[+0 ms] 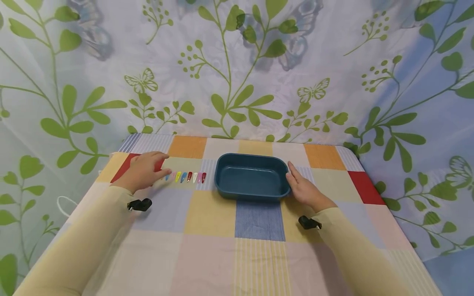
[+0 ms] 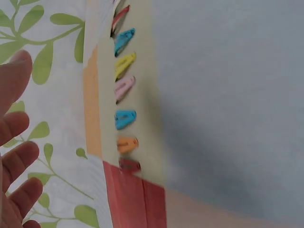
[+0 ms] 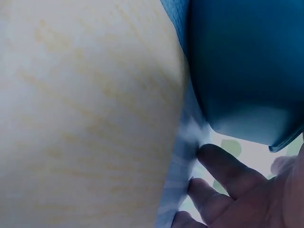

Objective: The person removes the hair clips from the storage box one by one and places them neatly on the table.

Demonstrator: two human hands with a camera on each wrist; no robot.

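A row of several small coloured hair clips (image 1: 185, 177) lies on the patchwork tablecloth, just left of an empty dark blue tray (image 1: 252, 193). My left hand (image 1: 148, 168) hovers over the row's left end with relaxed fingers, holding nothing. In the left wrist view the hair clips (image 2: 124, 90) run in a line, red, blue, yellow, pink, blue, orange, red, and the left hand's fingers (image 2: 18, 156) stay apart from them. My right hand (image 1: 300, 186) lies flat on the cloth against the tray's right side. The right wrist view shows the tray's wall (image 3: 242, 66) and the right hand's fingers (image 3: 223, 173) beside it.
The table (image 1: 222, 255) is covered in a checked cloth and ends near a leaf-patterned curtain (image 1: 237, 82) behind and on both sides. Black wrist camera mounts (image 1: 140, 204) sit on both sleeves. A white cord loop (image 1: 64, 205) hangs at the table's left edge.
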